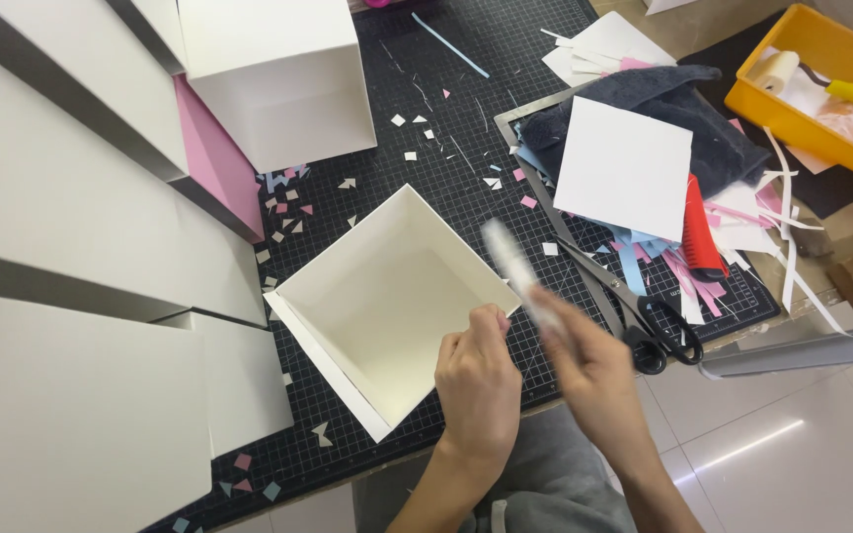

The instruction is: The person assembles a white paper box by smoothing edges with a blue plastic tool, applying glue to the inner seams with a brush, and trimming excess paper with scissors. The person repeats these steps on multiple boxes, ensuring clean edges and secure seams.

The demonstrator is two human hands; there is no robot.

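An open white cardboard box (387, 296) sits on the black cutting mat (446, 128), turned corner-on toward me. My left hand (478, 380) rests at the box's near right wall, fingers curled, thumb and fingertips at the rim. My right hand (589, 360) is just right of it, blurred by motion, gripping a long pale white stick-like tool (513, 265) that points up and left over the box's right corner. What the tool is cannot be made out.
Black-handled scissors (644, 316) lie right of my hands. Beyond them are a white card (626, 168), dark cloth (673, 109), a red-handled tool (700, 232) and paper strips. A yellow tray (792, 94) holds a roller. White and pink boxes (219, 148) stand left.
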